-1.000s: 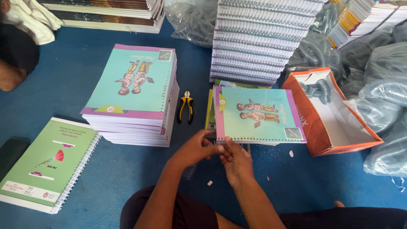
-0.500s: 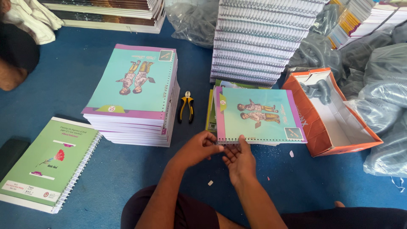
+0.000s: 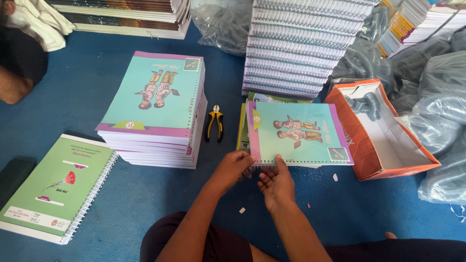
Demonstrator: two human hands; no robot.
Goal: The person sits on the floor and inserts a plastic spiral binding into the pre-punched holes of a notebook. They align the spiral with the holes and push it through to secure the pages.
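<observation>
A teal notebook with a purple border lies on a few others on the blue floor in front of me, its spiral edge nearest me. My left hand pinches the near left end of that wire spiral. My right hand touches the same edge just to the right, fingers on the coil. Black-and-yellow pliers lie between this notebook and a tall stack of similar teal notebooks at the left.
A green spiral notebook lies at the near left. A high pile of bound notebooks stands behind. An open orange cardboard box sits at the right, with grey plastic bags beyond. Another person's limb is at far left.
Both hands have moved forward from the floor in front of me onto the notebook's near spiral edge. Nothing else has shifted.
</observation>
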